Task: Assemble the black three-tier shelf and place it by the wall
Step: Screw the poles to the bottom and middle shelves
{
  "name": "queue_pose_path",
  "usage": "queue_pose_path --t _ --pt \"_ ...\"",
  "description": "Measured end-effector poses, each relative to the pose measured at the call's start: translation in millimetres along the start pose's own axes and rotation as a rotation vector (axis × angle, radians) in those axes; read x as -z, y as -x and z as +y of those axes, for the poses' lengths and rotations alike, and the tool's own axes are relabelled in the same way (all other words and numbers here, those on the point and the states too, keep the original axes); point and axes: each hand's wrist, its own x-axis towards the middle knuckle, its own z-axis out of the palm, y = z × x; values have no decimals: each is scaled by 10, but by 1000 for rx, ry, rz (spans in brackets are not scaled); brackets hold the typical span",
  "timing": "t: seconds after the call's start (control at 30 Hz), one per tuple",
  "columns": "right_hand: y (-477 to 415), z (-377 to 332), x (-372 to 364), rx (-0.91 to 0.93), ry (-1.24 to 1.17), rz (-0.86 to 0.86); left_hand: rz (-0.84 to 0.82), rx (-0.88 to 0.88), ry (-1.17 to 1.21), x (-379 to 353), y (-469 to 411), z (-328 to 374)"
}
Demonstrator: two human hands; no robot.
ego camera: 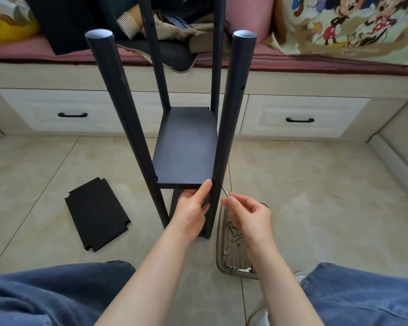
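Hardware tray on the floor near right, spare bolts inside. Above it, right hand pinches a bolt at a hole in the near-right post. The left hand grips the middle board edge, likely keeping holes aligned. Half-built shelf stands mid-floor, loose panel left. Far cushion: cartoon mice, no legible text.

Both rear poles leave the top edge; the tray is half hidden.
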Motion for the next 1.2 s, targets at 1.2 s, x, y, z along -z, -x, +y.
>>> queue_pose_path --t 1.2 --pt "-240 -39 -81 63 -15 -76 -8 -3 -35 55 -34 -68"
